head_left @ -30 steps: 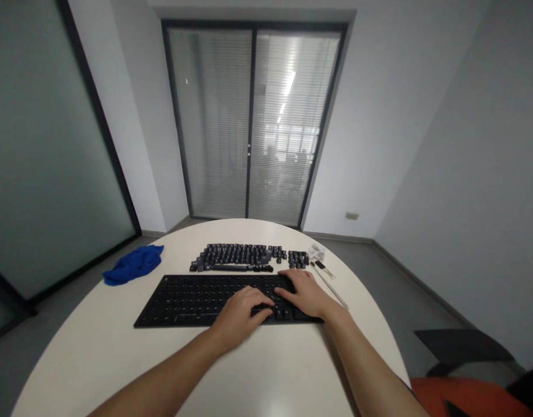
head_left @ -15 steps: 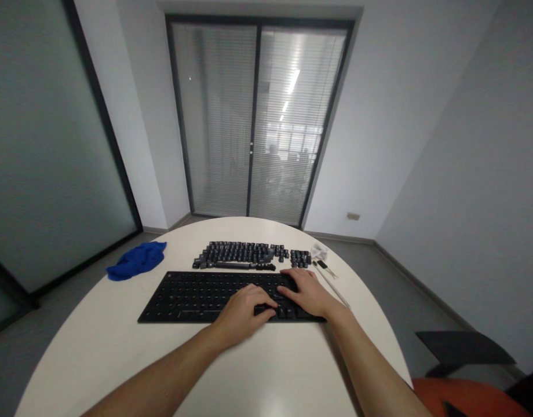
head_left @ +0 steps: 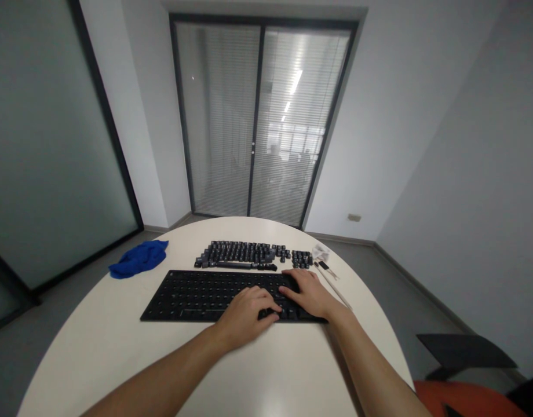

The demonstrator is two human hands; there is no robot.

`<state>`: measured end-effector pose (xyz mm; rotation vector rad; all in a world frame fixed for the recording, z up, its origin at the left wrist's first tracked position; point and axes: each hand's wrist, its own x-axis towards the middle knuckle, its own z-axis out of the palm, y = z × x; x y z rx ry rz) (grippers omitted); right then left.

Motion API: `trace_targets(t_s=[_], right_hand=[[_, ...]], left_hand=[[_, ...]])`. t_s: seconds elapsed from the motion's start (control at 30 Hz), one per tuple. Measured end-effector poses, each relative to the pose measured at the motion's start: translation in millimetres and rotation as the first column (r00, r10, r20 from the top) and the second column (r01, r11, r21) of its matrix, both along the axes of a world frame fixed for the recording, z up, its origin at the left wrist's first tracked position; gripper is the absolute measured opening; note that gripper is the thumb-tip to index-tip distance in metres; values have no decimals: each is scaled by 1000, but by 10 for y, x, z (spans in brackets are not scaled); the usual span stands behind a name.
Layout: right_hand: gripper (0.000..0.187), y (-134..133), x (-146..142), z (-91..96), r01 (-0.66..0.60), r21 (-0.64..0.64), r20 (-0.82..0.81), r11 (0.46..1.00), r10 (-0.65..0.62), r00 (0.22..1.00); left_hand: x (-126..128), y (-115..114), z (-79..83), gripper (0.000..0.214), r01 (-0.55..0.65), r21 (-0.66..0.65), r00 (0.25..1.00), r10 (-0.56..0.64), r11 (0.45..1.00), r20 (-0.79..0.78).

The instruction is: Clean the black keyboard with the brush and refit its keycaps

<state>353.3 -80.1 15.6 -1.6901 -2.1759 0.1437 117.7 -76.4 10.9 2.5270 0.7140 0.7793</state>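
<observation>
A black keyboard with most of its caps off lies flat on the table in front of me. My left hand is over its lower middle-right part, thumb and index finger pinched at a small black keycap low on the board. The fingers partly cover that keycap. A few keycaps sit on the board just right of the fingertips. On the board's right end rests my right hand, its fingers spread and its thumb pointing left, holding nothing that I can see.
Behind the keyboard, loose keycaps lie in rows with a long spacebar. A blue cloth is at left. To the right are a thin brush, a small black-ended tool and clear plastic. An orange chair stands lower right.
My left hand's index finger and thumb have shifted slightly right and down at the keycap. My right hand stays on the keyboard's right end. The view has moved slightly.
</observation>
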Motion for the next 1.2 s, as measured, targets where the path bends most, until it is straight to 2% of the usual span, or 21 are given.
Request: trace_targets(t_s=[0.7, 1.0, 1.2], right_hand=[[53, -16, -28, 35, 3, -6, 4, 1000, -3, 1000], [82, -122, -110, 177, -58, -111, 21, 992, 61, 998], [99, -147, -146, 182, -34, -212, 38, 977, 43, 998]], left_hand=[[5, 5, -12, 9, -46, -18, 999, 46, 999, -6], [18, 5, 3, 14, -110, -93, 994, 110, 990, -2], [11, -6, 6, 14, -144, -98, 990, 142, 985, -24]])
